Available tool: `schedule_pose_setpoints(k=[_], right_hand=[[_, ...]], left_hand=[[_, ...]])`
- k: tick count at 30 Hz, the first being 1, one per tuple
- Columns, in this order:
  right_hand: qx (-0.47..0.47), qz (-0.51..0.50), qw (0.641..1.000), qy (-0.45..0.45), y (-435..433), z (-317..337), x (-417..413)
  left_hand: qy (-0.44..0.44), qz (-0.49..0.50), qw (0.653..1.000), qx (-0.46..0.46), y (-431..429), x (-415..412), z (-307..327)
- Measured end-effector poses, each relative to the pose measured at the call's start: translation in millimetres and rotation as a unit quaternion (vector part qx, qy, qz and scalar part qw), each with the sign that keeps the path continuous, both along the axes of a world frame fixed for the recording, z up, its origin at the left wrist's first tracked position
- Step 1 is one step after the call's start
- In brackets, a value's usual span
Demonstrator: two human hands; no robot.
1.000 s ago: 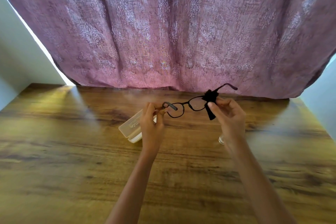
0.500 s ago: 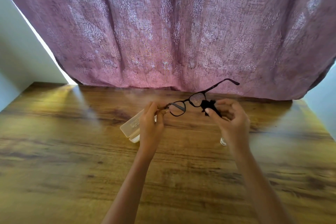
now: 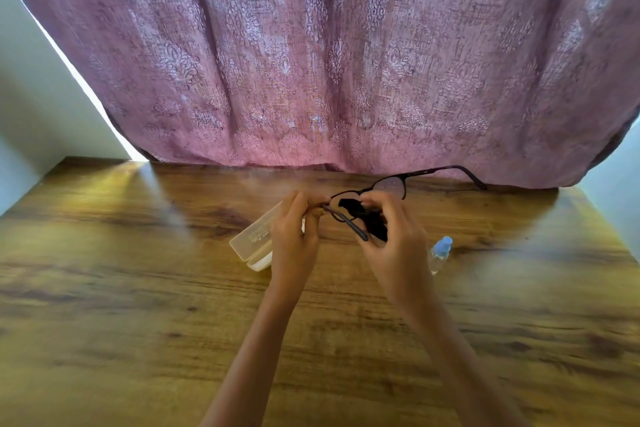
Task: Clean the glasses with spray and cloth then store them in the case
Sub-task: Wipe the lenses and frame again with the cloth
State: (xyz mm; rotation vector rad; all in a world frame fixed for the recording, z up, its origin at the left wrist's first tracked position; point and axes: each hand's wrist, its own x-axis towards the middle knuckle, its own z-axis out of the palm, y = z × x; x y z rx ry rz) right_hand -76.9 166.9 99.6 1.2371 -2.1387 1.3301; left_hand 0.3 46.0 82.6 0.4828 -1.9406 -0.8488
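Dark-framed glasses [image 3: 393, 183] are held above the wooden table [image 3: 138, 288], arms unfolded, one arm reaching right toward the curtain. My left hand [image 3: 294, 236] pinches the frame's left end at the hinge. My right hand [image 3: 394, 239] holds a small black cloth [image 3: 367, 217] pressed on the left lens; the right lens shows bare. A translucent cream glasses case [image 3: 251, 239] lies open on the table, partly hidden behind my left hand. A small clear spray bottle [image 3: 440, 253] with a blue cap stands just right of my right hand.
A mauve patterned curtain [image 3: 329, 62] hangs along the table's far edge. Pale walls [image 3: 31, 97] close in at the left and right.
My right hand and the cloth have moved left along the frame, from the right lens to the left lens. The glasses have tilted, and the spray bottle's cap has come into view.
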Motion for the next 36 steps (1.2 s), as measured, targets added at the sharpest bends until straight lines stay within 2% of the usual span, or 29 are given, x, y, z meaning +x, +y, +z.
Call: schedule_pose_setpoints(k=[7,14,19,27,32,36], right_hand=[[0.061,-0.021,0.997,0.035,-10,-6,3],[0.035,0.014,0.998,0.048,-13,-8,9],[0.031,-0.050,0.998,0.039,-13,-2,3],[0.018,0.002,0.999,0.036,-17,-4,11],[0.020,-0.040,0.999,0.019,-18,-5,0],[0.004,0.013,1.000,0.020,-19,-4,4]], left_hand=[[0.013,0.011,1.000,-0.004,2,-1,6],[0.018,0.005,1.000,-0.010,5,-1,10],[0.016,0.005,1.000,0.006,9,-3,10],[0.022,0.002,1.000,0.005,11,-4,10],[0.021,0.008,1.000,0.008,12,-4,12],[0.027,0.016,0.999,0.012,10,-5,12]])
